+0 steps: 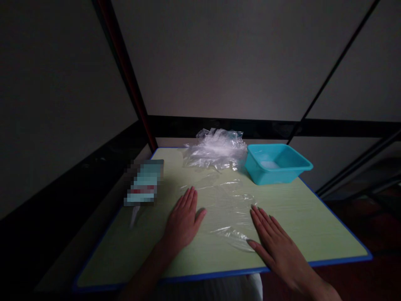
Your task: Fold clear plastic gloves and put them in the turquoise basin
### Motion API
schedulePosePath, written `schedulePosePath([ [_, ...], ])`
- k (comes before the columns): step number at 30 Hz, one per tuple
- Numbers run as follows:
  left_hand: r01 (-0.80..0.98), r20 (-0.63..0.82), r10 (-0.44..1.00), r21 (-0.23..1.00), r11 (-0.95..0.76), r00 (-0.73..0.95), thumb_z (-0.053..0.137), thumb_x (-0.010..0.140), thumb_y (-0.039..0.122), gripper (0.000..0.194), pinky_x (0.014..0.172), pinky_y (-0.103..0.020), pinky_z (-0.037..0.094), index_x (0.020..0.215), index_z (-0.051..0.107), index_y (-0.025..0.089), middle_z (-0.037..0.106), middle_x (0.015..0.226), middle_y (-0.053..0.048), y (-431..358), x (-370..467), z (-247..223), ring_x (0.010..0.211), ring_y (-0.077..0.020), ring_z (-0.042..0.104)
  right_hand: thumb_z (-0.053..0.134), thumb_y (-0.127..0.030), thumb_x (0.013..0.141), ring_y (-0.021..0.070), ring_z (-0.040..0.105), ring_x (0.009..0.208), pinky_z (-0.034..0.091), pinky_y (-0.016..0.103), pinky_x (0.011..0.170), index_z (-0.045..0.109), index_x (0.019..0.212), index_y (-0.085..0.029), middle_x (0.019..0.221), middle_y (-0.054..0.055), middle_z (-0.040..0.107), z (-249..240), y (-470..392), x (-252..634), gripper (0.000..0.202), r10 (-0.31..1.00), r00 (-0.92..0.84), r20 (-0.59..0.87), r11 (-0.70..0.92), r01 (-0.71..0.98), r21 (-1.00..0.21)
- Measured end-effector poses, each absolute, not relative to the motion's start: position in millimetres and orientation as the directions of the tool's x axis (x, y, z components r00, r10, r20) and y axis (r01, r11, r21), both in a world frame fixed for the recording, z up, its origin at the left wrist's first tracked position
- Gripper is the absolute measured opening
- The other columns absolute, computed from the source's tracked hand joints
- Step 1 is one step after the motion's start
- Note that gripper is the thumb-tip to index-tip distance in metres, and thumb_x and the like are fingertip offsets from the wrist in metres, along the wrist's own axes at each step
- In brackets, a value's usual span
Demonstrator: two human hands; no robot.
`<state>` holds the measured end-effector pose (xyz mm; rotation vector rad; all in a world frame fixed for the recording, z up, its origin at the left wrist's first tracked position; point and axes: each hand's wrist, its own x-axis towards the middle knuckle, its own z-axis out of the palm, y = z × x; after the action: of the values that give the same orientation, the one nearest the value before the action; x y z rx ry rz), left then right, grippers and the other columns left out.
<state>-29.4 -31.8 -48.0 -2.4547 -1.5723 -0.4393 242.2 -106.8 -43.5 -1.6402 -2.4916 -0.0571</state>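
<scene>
a pale, blue-rimmed table (322,230) carries everything. spread on its middle, between the hands, lies a clear plastic film (227,209). a turquoise basin (277,177) stands beyond it to the right, beside a crumpled heap of clear plastic (216,149) at the far edge. the right hand (277,242) lies with fingertips and thumb at the film's right edge; the left hand (182,223) rests flat by its left side. both keep fingers together, thumbs out, grasping nothing. the film looks very light, limp, slick and easily creased; its wrinkled near edge seems the best place to pinch.
</scene>
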Motion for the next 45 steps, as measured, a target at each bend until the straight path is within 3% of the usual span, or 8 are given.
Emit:
schedulePosePath([
  [6,0.913,0.368,0.851,0.01,-0.407,0.375,0.028,0.087,0.043,0.056,0.099,-0.039,0.033,0.125,0.036,0.003,0.038,0.132,-0.018,-33.3,-28.5,-47.5,0.124,-0.024,0.031,0.034,-0.042,0.088,0.0249,0.02,0.128,0.029,0.048,0.101,-0.002,0.138,-0.022,0.143,0.008,0.014,-30.9,-107.9,253.3,0.065,0.919,-0.365,0.148,0.387,0.905,-0.176],
  [9,0.913,0.369,0.85,0.012,-0.408,0.375,0.027,0.087,0.043,0.056,0.098,-0.039,0.033,0.125,0.037,0.003,0.038,0.132,-0.018,-33.6,-28.0,-46.4,0.124,-0.024,0.031,0.033,-0.04,0.089,0.0232,0.018,0.128,0.027,0.046,0.102,0.002,0.139,-0.023,0.143,0.006,0.014,-7.1,-86.2,238.1,0.061,0.888,-0.423,0.178,0.457,0.852,-0.255],
  [14,0.917,0.357,0.857,0.005,-0.4,0.372,0.028,0.087,0.043,0.057,0.099,-0.039,0.033,0.124,0.038,0.001,0.038,0.132,-0.019,-32.9,-28.2,-46.7,0.124,-0.025,0.032,0.03,-0.043,0.089,0.021,0.013,0.13,0.019,0.039,0.106,0.013,0.138,-0.012,0.142,0.011,0.016,9.4,-23.6,182.7,0.06,0.661,-0.734,0.158,0.743,0.609,-0.277],
  [19,0.919,0.339,0.863,-0.009,-0.394,0.374,0.031,0.086,0.039,0.054,0.098,-0.04,0.034,0.123,0.039,0.001,0.039,0.131,-0.019,-32.7,-28.5,-48.2,0.122,-0.0258,0.034,0.025,-0.047,0.089,0.0217,0.01,0.13,0.016,0.037,0.107,0.014,0.136,-0.002,0.141,0.017,0.015,-9.2,17.3,135.5,0.066,0.52,-0.848,0.101,0.831,0.476,-0.289],
  [24,0.918,0.358,0.857,0.003,-0.397,0.37,0.032,0.086,0.041,0.055,0.098,-0.039,0.034,0.124,0.038,0.002,0.038,0.132,-0.018,-34.0,-28.0,-47.3,0.124,-0.0251,0.032,0.02,-0.049,0.09,0.0191,0.009,0.13,0.013,0.036,0.107,0.013,0.137,-0.007,0.142,0.014,0.014,-21.7,44.6,145.4,0.064,0.52,-0.853,0.033,0.826,0.493,-0.272],
  [28,0.914,0.358,0.852,-0.005,-0.407,0.381,0.032,0.086,0.041,0.056,0.097,-0.039,0.035,0.125,0.037,0.001,0.038,0.132,-0.019,-34.7,-28.3,-46.9,0.123,-0.0251,0.032,0.018,-0.05,0.089,0.0202,0.009,0.13,0.013,0.037,0.107,0.015,0.137,-0.005,0.142,0.015,0.012,-24.7,67.5,175.2,0.065,0.608,-0.794,0.012,0.775,0.59,-0.226],
  [40,0.907,0.359,0.848,0.012,-0.422,0.389,0.033,0.086,0.042,0.055,0.098,-0.039,0.034,0.126,0.034,0.004,0.037,0.132,-0.018,-33.9,-32.2,-47.9,0.125,-0.0243,0.03,0.019,-0.051,0.089,0.0201,0.012,0.13,0.015,0.036,0.106,0.016,0.137,-0.007,0.142,0.013,0.014,-27.8,75.4,187.1,0.065,0.633,-0.773,0.049,0.761,0.609,-0.223],
  [45,0.944,0.335,0.89,0.007,-0.33,0.309,0.029,0.086,0.044,0.056,0.097,-0.039,0.034,0.126,0.035,0.004,0.038,0.132,-0.019,-39.5,-59.2,-53.3,0.123,-0.0255,0.033,0.018,-0.053,0.088,0.0198,0.013,0.13,0.014,0.035,0.106,0.018,0.136,-0.007,0.141,0.013,0.017,-27.9,75.8,186.7,0.067,0.644,-0.763,0.05,0.751,0.619,-0.229],
])
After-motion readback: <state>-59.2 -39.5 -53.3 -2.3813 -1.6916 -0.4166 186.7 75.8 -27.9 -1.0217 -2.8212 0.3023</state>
